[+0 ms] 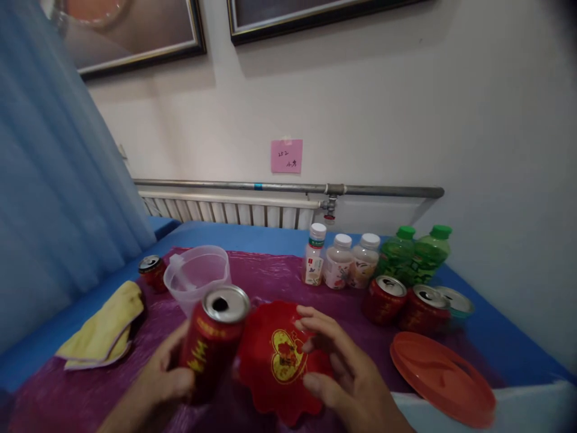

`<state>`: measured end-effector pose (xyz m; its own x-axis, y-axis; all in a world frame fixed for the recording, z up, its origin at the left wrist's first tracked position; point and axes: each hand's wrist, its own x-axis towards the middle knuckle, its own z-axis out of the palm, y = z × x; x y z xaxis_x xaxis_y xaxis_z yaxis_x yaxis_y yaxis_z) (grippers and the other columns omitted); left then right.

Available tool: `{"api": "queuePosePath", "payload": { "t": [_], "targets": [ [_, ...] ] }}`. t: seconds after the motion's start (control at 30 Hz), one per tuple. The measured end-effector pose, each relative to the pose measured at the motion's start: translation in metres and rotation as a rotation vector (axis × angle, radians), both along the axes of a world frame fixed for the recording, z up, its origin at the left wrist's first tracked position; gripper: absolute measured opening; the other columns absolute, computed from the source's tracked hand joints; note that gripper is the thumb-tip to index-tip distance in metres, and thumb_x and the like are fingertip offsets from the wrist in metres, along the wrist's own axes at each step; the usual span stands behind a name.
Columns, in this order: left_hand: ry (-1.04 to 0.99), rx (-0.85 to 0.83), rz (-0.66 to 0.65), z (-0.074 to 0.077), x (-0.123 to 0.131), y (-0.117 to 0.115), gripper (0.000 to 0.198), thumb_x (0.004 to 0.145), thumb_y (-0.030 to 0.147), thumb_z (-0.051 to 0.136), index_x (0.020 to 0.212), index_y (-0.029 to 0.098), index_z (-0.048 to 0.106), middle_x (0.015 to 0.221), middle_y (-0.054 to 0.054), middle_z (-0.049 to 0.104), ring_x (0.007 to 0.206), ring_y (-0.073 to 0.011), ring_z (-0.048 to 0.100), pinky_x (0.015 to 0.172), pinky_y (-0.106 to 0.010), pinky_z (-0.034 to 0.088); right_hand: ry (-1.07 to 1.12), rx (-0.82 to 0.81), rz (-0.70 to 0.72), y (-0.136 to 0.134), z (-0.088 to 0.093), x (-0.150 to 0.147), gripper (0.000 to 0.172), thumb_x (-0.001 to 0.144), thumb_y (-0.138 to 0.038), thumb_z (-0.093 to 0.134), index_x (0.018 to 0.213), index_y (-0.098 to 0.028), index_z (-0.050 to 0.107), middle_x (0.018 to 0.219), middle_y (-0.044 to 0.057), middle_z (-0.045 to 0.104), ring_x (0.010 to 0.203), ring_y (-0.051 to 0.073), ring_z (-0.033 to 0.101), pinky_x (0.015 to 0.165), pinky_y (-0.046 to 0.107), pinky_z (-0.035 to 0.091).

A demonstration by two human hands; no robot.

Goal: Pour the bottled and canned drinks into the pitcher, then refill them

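Sheeting (270, 273) of creased purple plastic lies under a red dish (256, 367) with a scalloped rim and a gold heart (286, 358) at its centre. Over the dish's right side the right hand (347, 361) has its fingers curved and well parted, gripping nothing, though I cannot tell whether they touch it, while the left hand (157, 373) is wrapped round a red can (211, 343) at the dish's left. Slightly tilted, the can shows yellow lettering (197, 356), a silver top and, in that, a dark drinking hole (220, 304).
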<state>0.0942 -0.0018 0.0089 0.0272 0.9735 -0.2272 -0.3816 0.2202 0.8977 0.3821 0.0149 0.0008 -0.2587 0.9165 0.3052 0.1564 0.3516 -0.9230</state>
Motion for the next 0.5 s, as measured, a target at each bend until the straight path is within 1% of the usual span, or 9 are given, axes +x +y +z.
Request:
{"api": "queuePosePath", "payload": {
  "t": [0.03, 0.07, 0.1, 0.13, 0.17, 0.23, 0.3, 0.37, 0.5],
  "targets": [
    [0.111, 0.019, 0.137, 0.011, -0.015, 0.004, 0.098, 0.026, 0.052, 0.096, 0.117, 0.027, 0.067, 0.113, -0.009, 0.071, 0.109, -0.0391, 0.064, 0.077, -0.039, 0.060, -0.015, 0.002, -0.010, 0.003, -0.002, 0.000, 0.047, 0.081, -0.035, 0.068, 0.127, -0.030, 0.061, 0.147, 0.011, 0.053, 0.133, 0.030, 0.053, 0.105, 0.049, 0.050],
    [0.226, 0.032, 0.268, 0.024, -0.030, 0.008, 0.102, 0.018, 0.053, 0.096, 0.113, 0.026, 0.069, 0.112, -0.008, 0.072, 0.108, -0.0382, 0.064, 0.076, -0.036, 0.060, -0.031, 0.004, -0.021, 0.005, -0.004, -0.001, 0.045, 0.081, -0.034, 0.067, 0.125, -0.029, 0.063, 0.144, 0.012, 0.056, 0.132, 0.030, 0.054, 0.104, 0.049, 0.050],
    [0.345, 0.042, 0.369, 0.038, -0.042, 0.013, 0.106, 0.014, 0.055, 0.095, 0.113, 0.027, 0.068, 0.113, -0.006, 0.071, 0.109, -0.0371, 0.064, 0.073, -0.033, 0.059, -0.048, 0.004, -0.032, 0.007, -0.006, -0.001, 0.043, 0.080, -0.034, 0.067, 0.122, -0.028, 0.064, 0.141, 0.012, 0.058, 0.131, 0.030, 0.055, 0.103, 0.048, 0.051],
    [0.474, 0.024, 0.425, 0.052, -0.052, 0.016, 0.108, 0.015, 0.057, 0.094, 0.115, 0.030, 0.066, 0.114, -0.004, 0.071, 0.109, -0.0351, 0.064, 0.072, -0.031, 0.058, -0.061, 0.006, -0.045, 0.009, -0.007, -0.002, 0.041, 0.080, -0.033, 0.066, 0.121, -0.027, 0.065, 0.139, 0.012, 0.060, 0.129, 0.030, 0.056, 0.102, 0.047, 0.052],
    [0.602, 0.009, 0.451, 0.066, -0.060, 0.019, 0.108, 0.017, 0.058, 0.094, 0.117, 0.033, 0.065, 0.112, -0.001, 0.071, 0.106, -0.0337, 0.065, 0.074, -0.032, 0.059, -0.072, 0.011, -0.060, 0.010, -0.009, -0.002, 0.039, 0.080, -0.033, 0.065, 0.119, -0.026, 0.065, 0.138, 0.012, 0.061, 0.128, 0.029, 0.057, 0.100, 0.046, 0.053],
    [0.849, 0.033, 0.466, 0.091, -0.069, 0.024, 0.103, 0.025, 0.063, 0.090, 0.121, 0.038, 0.062, 0.112, 0.002, 0.071, 0.105, -0.0322, 0.065, 0.090, -0.041, 0.057, -0.082, 0.028, -0.086, 0.012, -0.011, -0.003, 0.037, 0.082, -0.034, 0.064, 0.117, -0.026, 0.066, 0.135, 0.012, 0.062, 0.124, 0.029, 0.060, 0.097, 0.044, 0.055],
    [1.084, 0.091, 0.473, 0.108, -0.073, 0.027, 0.100, 0.029, 0.070, 0.085, 0.122, 0.040, 0.061, 0.111, 0.003, 0.070, 0.106, -0.0327, 0.064, 0.105, -0.052, 0.048, -0.087, 0.047, -0.096, 0.014, -0.012, -0.003, 0.035, 0.083, -0.035, 0.063, 0.116, -0.025, 0.066, 0.133, 0.013, 0.064, 0.123, 0.028, 0.061, 0.095, 0.042, 0.056],
    [1.277, 0.131, 0.466, 0.118, -0.076, 0.032, 0.103, 0.030, 0.077, 0.079, 0.123, 0.038, 0.060, 0.112, 0.001, 0.069, 0.104, -0.0338, 0.063, 0.106, -0.056, 0.045, -0.091, 0.061, -0.095, 0.015, -0.012, -0.003, 0.034, 0.082, -0.033, 0.063, 0.115, -0.025, 0.066, 0.130, 0.012, 0.065, 0.123, 0.028, 0.061, 0.095, 0.042, 0.056],
    [1.482, 0.186, 0.399, 0.120, -0.088, 0.043, 0.105, 0.033, 0.085, 0.070, 0.122, 0.030, 0.060, 0.113, -0.004, 0.068, 0.101, -0.0326, 0.063, 0.099, -0.051, 0.048, -0.104, 0.052, -0.096, 0.017, -0.012, -0.002, 0.030, 0.084, -0.033, 0.061, 0.113, -0.024, 0.066, 0.127, 0.011, 0.066, 0.121, 0.027, 0.061, 0.096, 0.042, 0.055]
  ]
}}
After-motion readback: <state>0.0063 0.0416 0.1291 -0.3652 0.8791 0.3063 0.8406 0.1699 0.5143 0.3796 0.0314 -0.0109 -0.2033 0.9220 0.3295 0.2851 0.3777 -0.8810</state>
